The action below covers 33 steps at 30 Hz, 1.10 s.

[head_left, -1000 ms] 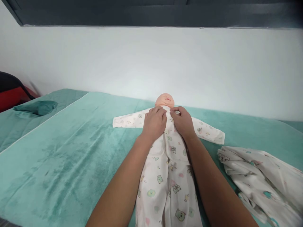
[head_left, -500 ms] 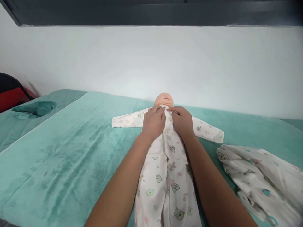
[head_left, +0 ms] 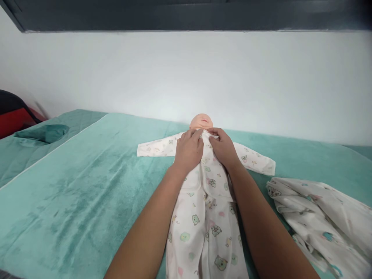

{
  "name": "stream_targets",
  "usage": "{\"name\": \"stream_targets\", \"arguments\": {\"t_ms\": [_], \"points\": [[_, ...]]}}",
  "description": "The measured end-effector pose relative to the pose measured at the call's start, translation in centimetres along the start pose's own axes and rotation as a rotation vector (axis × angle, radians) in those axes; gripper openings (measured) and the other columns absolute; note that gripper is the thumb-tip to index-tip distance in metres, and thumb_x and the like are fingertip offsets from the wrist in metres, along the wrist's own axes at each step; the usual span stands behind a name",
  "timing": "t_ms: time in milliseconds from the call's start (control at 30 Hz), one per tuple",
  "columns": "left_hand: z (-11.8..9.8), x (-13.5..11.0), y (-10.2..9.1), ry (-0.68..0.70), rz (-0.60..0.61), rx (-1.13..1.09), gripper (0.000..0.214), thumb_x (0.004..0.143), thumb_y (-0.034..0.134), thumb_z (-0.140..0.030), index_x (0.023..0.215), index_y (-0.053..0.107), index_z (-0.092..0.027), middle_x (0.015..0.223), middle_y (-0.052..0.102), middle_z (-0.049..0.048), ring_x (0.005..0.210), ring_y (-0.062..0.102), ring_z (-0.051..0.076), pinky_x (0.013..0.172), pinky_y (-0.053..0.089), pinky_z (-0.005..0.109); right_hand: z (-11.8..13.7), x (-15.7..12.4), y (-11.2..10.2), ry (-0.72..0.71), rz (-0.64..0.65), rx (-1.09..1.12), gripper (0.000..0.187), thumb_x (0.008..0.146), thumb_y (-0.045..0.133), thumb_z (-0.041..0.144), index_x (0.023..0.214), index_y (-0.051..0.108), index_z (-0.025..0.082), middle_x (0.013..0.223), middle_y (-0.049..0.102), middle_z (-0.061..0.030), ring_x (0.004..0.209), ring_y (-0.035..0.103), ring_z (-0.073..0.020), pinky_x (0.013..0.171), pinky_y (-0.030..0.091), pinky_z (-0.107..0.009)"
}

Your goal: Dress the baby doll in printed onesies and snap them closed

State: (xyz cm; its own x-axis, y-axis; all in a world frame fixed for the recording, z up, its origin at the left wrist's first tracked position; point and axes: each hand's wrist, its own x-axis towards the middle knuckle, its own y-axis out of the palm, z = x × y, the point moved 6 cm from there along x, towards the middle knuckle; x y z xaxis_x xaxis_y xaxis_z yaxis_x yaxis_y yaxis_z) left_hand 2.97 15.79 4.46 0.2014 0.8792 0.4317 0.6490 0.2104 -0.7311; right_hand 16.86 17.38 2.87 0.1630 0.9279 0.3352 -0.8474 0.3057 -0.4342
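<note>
I record my left hand (head_left: 188,149) and right hand (head_left: 223,149), fingers curled and pinching the collar of the white bear-print sleepsuit (head_left: 209,217) on the peach plastic doll (head_left: 201,121), which lies far-centre on the teal plush bed cover (head_left: 72,186), both now slightly nearer its chin than before.

Likely a bedroom: a wide bed (head_left: 17,164) under a teal blanket (head_left: 72,186) stands against a plain white wall (head_left: 186,77).

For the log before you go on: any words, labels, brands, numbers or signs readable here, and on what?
No readable text anywhere. The sleepsuit on the doll bears only small animal prints, as does the loose cloth beside it. No tag shows at the neckline, where the left hand and right hand grip it. The teal blanket is plain.
</note>
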Motion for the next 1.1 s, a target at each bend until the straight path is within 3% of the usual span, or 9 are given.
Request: {"name": "stream_targets", "arguments": {"t_ms": [333, 567, 733, 867, 1100], "points": [[0.4, 0.3, 0.5, -0.015, 0.084, 0.052, 0.046, 0.096, 0.032, -0.022, 0.137, 0.053, -0.028, 0.142, 0.05, 0.0051, 0.13, 0.045, 0.026, 0.108, 0.038, 0.047, 0.0, -0.4, -0.1, 0.07, -0.04, 0.064, 0.028, 0.075, 0.053, 0.025, 0.1, 0.065, 0.023, 0.091, 0.065, -0.0026, 0.068, 0.053, -0.0168, 0.072, 0.043, -0.034], [-0.1, 0.1, 0.1, 0.007, 0.059, 0.066, 0.044, 0.095, 0.034, -0.021, 0.132, 0.056, -0.031, 0.138, 0.053, 0.005, 0.127, 0.047, 0.024, 0.105, 0.039, 0.045, -0.3, 0.0, -0.2, -0.008, -0.098, 0.102, 0.023, 0.076, 0.054, 0.027, 0.094, 0.066, 0.019, 0.094, 0.067, -0.0048, 0.067, 0.053, -0.0158, 0.074, 0.045, -0.035], [-0.4, -0.1, -0.2, 0.038, 0.033, 0.038, 0.042, 0.096, 0.034, -0.02, 0.128, 0.059, -0.03, 0.135, 0.055, 0.0059, 0.124, 0.05, 0.024, 0.104, 0.04, 0.043, -1.1, 0.3, -0.1, -0.014, -0.093, 0.266, 0.023, 0.075, 0.058, 0.03, 0.094, 0.063, 0.019, 0.092, 0.066, -0.0046, 0.078, 0.058, -0.0163, 0.077, 0.047, -0.033], [-0.3, -0.1, -0.4, 0.03, -0.014, -0.028, 0.044, 0.095, 0.035, -0.019, 0.133, 0.054, -0.028, 0.134, 0.056, 0.0061, 0.124, 0.05, 0.024, 0.104, 0.041, 0.042, -1.2, 0.2, -0.2, 0.012, -0.09, 0.4, 0.026, 0.074, 0.059, 0.031, 0.097, 0.062, 0.019, 0.086, 0.063, -0.0017, 0.074, 0.056, -0.0139, 0.073, 0.046, -0.029], [0.6, 0.1, -0.5, -0.001, -0.072, -0.242, 0.025, 0.089, 0.046, -0.016, 0.1, 0.067, -0.023, 0.118, 0.065, 0.0035, 0.116, 0.056, 0.02, 0.105, 0.042, 0.037, 0.4, -0.3, -0.1, 0.02, -0.033, 0.221, 0.023, 0.076, 0.058, 0.032, 0.094, 0.067, 0.021, 0.094, 0.067, -0.0017, 0.075, 0.056, -0.0161, 0.076, 0.043, -0.032]]}}
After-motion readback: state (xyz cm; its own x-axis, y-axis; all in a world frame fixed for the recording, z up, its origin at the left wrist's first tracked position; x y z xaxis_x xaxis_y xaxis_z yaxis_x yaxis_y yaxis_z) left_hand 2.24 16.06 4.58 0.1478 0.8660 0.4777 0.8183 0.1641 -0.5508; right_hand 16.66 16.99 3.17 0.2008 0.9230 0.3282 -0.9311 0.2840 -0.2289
